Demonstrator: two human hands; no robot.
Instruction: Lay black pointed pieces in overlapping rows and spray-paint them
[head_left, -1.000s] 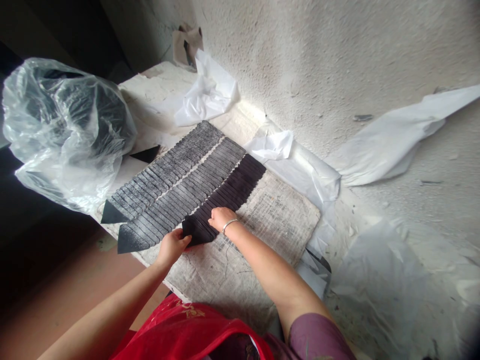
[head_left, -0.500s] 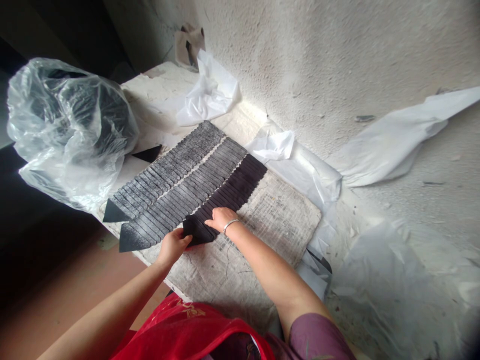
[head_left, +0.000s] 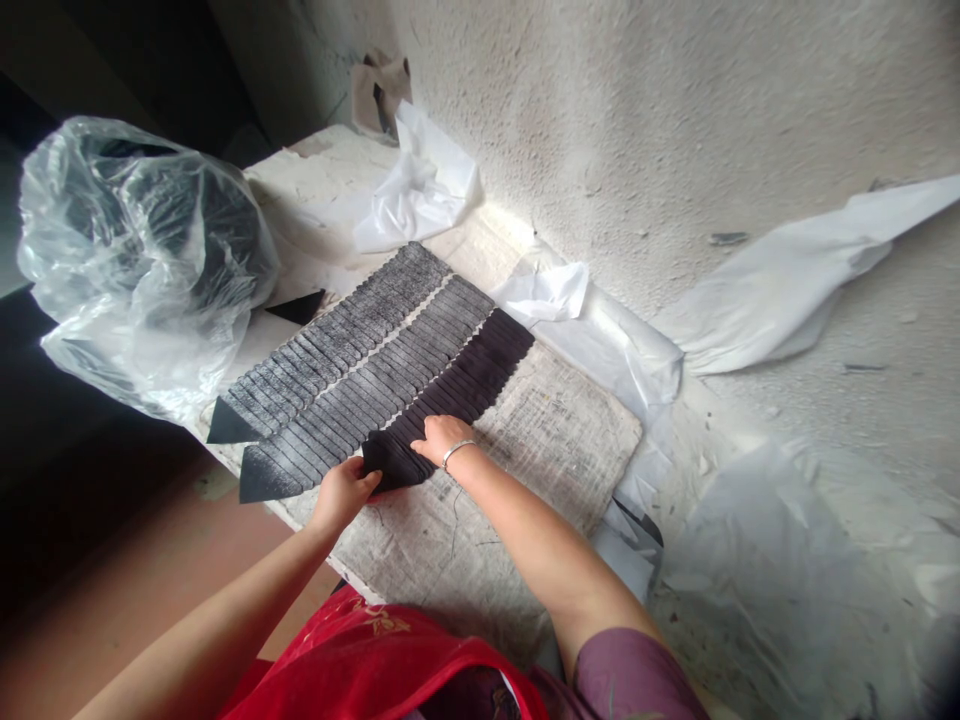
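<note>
Three rows of thin, dark, overlapping flat pieces lie on a grey woven cloth (head_left: 570, 420). Two of them, the far speckled row (head_left: 360, 320) and the middle speckled row (head_left: 405, 345), are dusted with whitish powder or paint. The nearest row (head_left: 491, 360) is plain black. At its near end, my left hand (head_left: 345, 492) pinches a black flat piece (head_left: 384, 460), thumb on top and fingers mostly hidden underneath. My right hand (head_left: 444, 440) rests on the same row with its fingers curled and pressed down; whether it grips a piece is hidden.
A bulging clear plastic bag (head_left: 150, 260) with dark contents stands at the left. Crumpled white sheeting (head_left: 420, 190) lies along the rough wall (head_left: 637, 120), and more white plastic (head_left: 810, 280) hangs on it. A black triangular scrap (head_left: 300, 306) lies beside the bag.
My left hand has shifted very slightly to the left with the black flat piece. My right hand stays in nearly the same place on the row.
</note>
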